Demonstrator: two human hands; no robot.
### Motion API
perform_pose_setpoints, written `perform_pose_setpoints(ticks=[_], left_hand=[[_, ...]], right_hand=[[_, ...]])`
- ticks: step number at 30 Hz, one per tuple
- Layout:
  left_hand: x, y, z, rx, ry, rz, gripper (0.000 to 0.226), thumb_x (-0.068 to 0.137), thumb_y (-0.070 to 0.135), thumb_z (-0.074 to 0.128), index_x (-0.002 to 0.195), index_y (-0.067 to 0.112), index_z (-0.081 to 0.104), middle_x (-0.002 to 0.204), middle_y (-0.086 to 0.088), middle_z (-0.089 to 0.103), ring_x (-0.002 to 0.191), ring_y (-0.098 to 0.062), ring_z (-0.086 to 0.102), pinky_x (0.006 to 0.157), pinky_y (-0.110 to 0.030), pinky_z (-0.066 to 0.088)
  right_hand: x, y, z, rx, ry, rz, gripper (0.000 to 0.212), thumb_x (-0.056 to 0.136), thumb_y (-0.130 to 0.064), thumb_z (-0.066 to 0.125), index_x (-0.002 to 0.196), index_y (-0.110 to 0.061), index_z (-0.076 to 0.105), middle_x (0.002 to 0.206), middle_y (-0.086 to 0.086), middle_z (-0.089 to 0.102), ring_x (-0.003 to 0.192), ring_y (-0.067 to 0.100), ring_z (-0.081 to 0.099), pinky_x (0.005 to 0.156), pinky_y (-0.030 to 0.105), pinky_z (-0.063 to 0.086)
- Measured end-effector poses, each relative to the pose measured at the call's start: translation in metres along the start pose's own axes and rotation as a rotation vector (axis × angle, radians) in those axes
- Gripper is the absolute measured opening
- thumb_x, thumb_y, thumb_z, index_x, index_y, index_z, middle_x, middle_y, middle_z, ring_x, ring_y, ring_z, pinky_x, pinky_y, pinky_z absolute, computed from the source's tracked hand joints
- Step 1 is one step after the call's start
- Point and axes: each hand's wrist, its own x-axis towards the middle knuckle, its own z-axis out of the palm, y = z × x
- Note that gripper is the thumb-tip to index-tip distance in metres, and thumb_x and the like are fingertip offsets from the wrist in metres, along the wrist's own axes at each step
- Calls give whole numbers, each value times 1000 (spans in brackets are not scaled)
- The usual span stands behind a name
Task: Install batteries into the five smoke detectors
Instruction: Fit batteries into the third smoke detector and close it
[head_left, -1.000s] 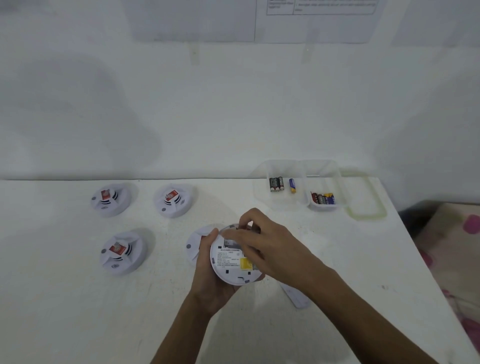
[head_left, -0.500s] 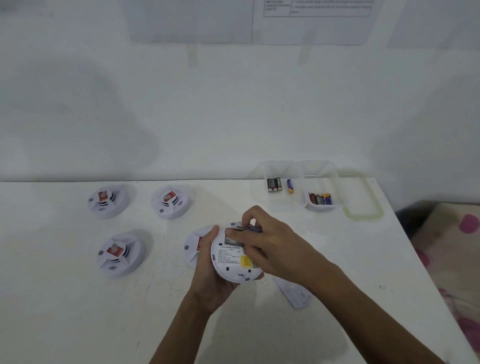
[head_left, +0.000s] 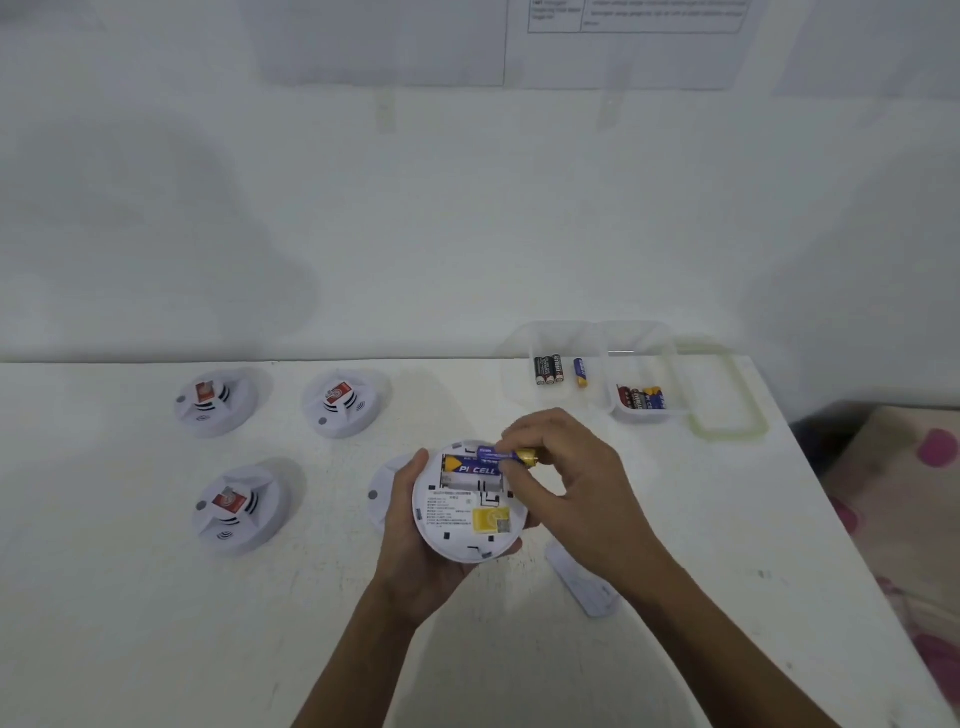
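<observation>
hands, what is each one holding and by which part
The left hand grips the upturned smoke detector by its left rim. The right hand pinches a blue battery near its gold end.

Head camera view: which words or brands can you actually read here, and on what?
"CELL" after a "P" and an unclear letter: seated battery in the held smoke detector.
Too small or blurred: its back label, wall sheet, boxed batteries, red stickers.
</observation>
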Motion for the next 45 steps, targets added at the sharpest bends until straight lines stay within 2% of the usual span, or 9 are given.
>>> perform_pose_setpoints(ticks=[4, 8, 15, 20, 25, 31, 35, 39, 45], left_hand=[[-1, 0, 2, 4, 5, 7, 69, 48, 63, 81, 105, 25, 74, 116, -14, 67, 101, -33, 64, 93, -56, 46], [-4, 5, 11, -57, 20, -40, 76, 50, 60, 80, 113, 19, 69, 117, -18, 65, 97, -36, 67, 76, -52, 55], [-7, 4, 13, -52, 23, -64, 89, 50, 61, 81, 124, 16, 61, 123, -20, 61, 108, -41, 60, 83, -54, 52], [-10, 7, 23, -58, -112, -54, 68, 42, 60, 83, 97, 20, 76, 104, -13, 72, 91, -33, 70, 69, -43, 57], [-10, 8, 25, -79, -123, -46, 68, 41, 60, 84, 96, 20, 77, 103, -13, 72, 91, -34, 70, 69, -42, 58], [-7, 8, 19, -109, -88, -17, 73, 37, 56, 88, 98, 18, 76, 104, -13, 71, 87, -30, 70, 68, -42, 58], [-7, 7, 16, -92, -116, -1, 69, 33, 56, 89, 90, 19, 78, 97, -11, 73, 81, -26, 71, 65, -39, 58], [-5, 5, 11, -78, -103, -8, 71, 34, 58, 88, 93, 19, 77, 98, -12, 73, 82, -26, 71, 67, -40, 58], [-2, 3, 9, -65, -102, -26, 69, 64, 61, 73, 117, 18, 67, 120, -14, 65, 106, -34, 64, 86, -51, 53]], right_hand=[[-11, 1, 6, 54, 18, 56, 25, 88, -29, 55, 106, -17, 69, 100, -12, 60, 96, 6, 60, 76, 16, 54], [-18, -5, 12, 143, 58, 205, 14, 86, -19, 67, 100, -20, 61, 96, -24, 62, 94, -2, 63, 73, 10, 52], [-26, -3, 23, 1, 206, 157, 24, 84, -38, 65, 96, -17, 66, 96, -5, 70, 93, -4, 60, 71, 2, 47], [-31, 2, 35, -84, 308, 73, 50, 88, -54, 51, 94, -8, 69, 96, 4, 70, 93, 7, 59, 78, 9, 51], [-35, -1, 44, -118, 340, 62, 39, 87, -44, 58, 95, -7, 68, 97, 8, 68, 88, -2, 55, 78, -6, 38], [-34, 0, 47, -203, 352, -26, 38, 91, -40, 53, 99, -7, 69, 102, 10, 67, 98, 8, 55, 82, 1, 44], [-37, 2, 47, -400, 303, -143, 50, 96, -42, 43, 98, -2, 72, 101, 12, 70, 97, 15, 58, 83, 18, 49], [-36, 6, 41, -530, 181, -179, 33, 84, -30, 64, 96, -1, 73, 99, 13, 71, 89, 20, 66, 80, 21, 51], [-24, -3, 5, -207, 203, -51, 26, 91, -22, 51, 92, -3, 70, 94, 2, 64, 84, 5, 58, 75, 8, 47]])
